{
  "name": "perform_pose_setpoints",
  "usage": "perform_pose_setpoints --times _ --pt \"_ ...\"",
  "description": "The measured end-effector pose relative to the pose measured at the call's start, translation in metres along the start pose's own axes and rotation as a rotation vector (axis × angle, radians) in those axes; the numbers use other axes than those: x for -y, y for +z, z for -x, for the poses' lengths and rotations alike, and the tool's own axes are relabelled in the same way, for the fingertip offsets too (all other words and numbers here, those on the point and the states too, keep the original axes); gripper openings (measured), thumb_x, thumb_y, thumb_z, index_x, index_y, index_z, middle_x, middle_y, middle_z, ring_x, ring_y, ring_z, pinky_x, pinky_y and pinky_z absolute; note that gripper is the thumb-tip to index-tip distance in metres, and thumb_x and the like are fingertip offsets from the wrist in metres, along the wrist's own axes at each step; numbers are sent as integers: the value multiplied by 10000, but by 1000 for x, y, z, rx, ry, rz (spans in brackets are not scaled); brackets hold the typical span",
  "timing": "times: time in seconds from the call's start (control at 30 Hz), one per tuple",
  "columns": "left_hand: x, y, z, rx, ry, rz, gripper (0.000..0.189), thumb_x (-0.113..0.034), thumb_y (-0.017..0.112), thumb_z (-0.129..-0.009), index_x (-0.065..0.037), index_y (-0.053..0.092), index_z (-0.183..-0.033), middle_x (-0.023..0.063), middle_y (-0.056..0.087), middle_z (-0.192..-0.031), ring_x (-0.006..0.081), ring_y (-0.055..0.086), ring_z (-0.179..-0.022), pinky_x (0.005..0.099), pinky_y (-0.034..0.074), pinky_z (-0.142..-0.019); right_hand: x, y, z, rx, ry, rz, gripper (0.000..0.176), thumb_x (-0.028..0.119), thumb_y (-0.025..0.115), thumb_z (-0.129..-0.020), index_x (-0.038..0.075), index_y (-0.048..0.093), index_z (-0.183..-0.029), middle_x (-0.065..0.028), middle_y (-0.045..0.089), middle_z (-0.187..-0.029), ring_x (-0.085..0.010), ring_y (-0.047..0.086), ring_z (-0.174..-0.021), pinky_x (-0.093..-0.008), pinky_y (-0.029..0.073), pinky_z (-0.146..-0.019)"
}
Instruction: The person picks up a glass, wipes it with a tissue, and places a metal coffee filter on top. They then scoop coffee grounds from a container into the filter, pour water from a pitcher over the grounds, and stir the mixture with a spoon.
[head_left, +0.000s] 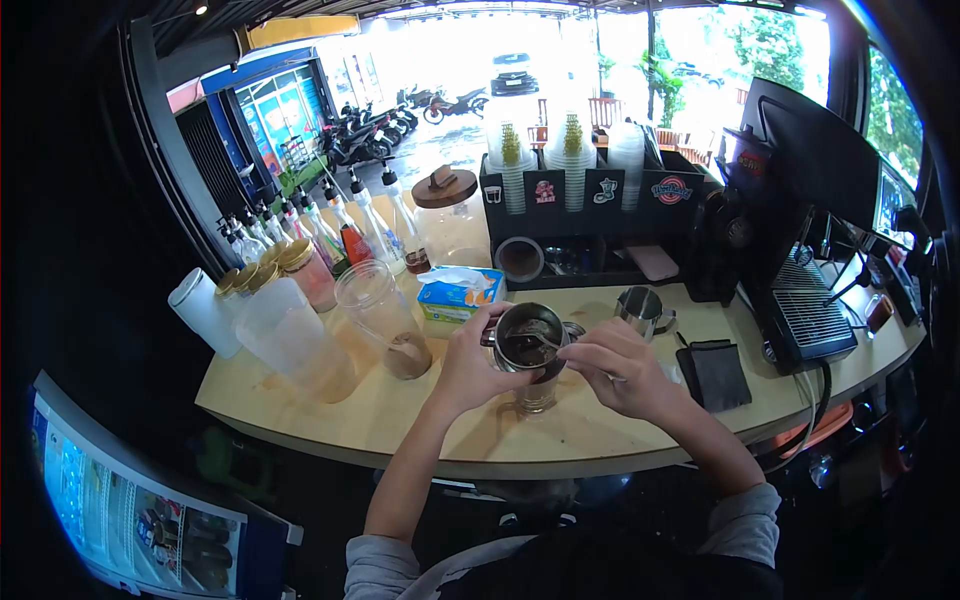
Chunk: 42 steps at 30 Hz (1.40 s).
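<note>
A metal pitcher point(530, 322) with dark contents is tilted at the middle of the counter, above a clear glass point(538, 396). My left hand point(474, 358) is wrapped round the pitcher's left side. In my right hand point(620, 368), closed fingers pinch a thin metal spoon point(547, 342), whose bowl end is inside the pitcher. The glass stands upright below the pitcher, its upper part partly hidden. Just behind my left hand is a blue and green tissue box point(461, 294).
Plastic pitchers point(290, 340) and syrup bottles point(352, 240) stand at left. A second metal pitcher point(638, 308), a dark folded cloth point(716, 375) and a coffee machine point(812, 305) are at right. Behind is a black cup holder point(590, 195).
</note>
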<state>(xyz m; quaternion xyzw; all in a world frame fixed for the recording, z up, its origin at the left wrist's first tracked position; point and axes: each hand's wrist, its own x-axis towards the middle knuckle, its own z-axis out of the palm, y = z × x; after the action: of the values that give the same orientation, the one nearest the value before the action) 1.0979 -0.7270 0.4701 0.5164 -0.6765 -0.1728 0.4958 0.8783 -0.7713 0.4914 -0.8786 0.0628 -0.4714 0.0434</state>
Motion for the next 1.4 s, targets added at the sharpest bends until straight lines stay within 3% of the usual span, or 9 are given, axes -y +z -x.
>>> perform_pose_setpoints --times 0.17,0.33,0.43,0.6,0.7,0.93,1.17,1.23,1.4 --pt "-3 -8 -10 109 40 -36 781 -207 857 -531 -71 507 -1216 97 610 -1136 228 576 -1097 356 440 -952 -4 -5 -2 -22 42 36 261 2 712 -746 83 647 -986 -38 579 -772 -215 559 -705 -344 425 -665" --pt "3 -16 -20 159 103 -44 794 -196 850 -538 -94 496 -1242 86 595 -1174 228 568 -1107 353 449 -920 -4 -4 -3 14 29 -55 289 3 712 -756 79 659 -1029 -48 588 -773 -209 564 -711 -337 434 -676" --pt "4 -20 -24 177 156 -44 808 -183 851 -535 -108 492 -1255 71 584 -1198 230 565 -1107 350 451 -912 -9 -5 -3 21 203 -122 266 20 709 -780 66 655 -1037 -64 601 -780 -216 588 -752 -329 457 -711" --pt "5 -26 -30 196 209 -41 816 -155 852 -527 -120 493 -1259 50 570 -1225 230 562 -1099 348 451 -909 -6 -13 -13 77 435 -567 153 74 565 -909 8 602 -1042 -95 619 -900 -201 608 -847 -314 472 -783" --pt "7 -29 -33 197 233 -46 809 -141 846 -531 -122 494 -1260 48 558 -1242 224 554 -1100 349 453 -910 -6 -31 -22 157 411 -506 152 83 504 -933 -4 583 -1030 -97 615 -937 -180 601 -874 -315 464 -789" --pt "17 -24 -40 212 254 -8 803 -140 840 -533 -147 508 -1264 24 553 -1265 205 546 -1122 338 446 -896 -5 -38 -40 383 224 -168 148 70 458 -948 25 590 -995 -114 622 -933 -288 592 -892 -390 470 -793" --pt "18 -22 -42 201 270 -6 805 -146 841 -528 -164 521 -1266 15 561 -1273 190 553 -1130 329 452 -885 -23 -28 -32 279 392 -341 173 88 450 -964 -6 588 -1008 -104 617 -888 -216 612 -829 -343 485 -754" --pt "21 -20 -42 202 272 -13 806 -139 841 -528 -160 519 -1267 21 561 -1273 193 551 -1137 333 456 -896 -32 -22 -25 208 537 -616 205 122 441 -984 -25 580 -1012 -92 610 -849 -154 609 -791 -310 486 -731" --pt "16 -19 -41 241 262 24 798 -121 847 -553 -134 498 -1270 48 529 -1293 230 516 -1169 344 449 -938 -36 -19 -27 140 565 -615 224 144 435 -995 -26 580 -1001 -72 603 -829 -125 597 -785 -297 481 -728"
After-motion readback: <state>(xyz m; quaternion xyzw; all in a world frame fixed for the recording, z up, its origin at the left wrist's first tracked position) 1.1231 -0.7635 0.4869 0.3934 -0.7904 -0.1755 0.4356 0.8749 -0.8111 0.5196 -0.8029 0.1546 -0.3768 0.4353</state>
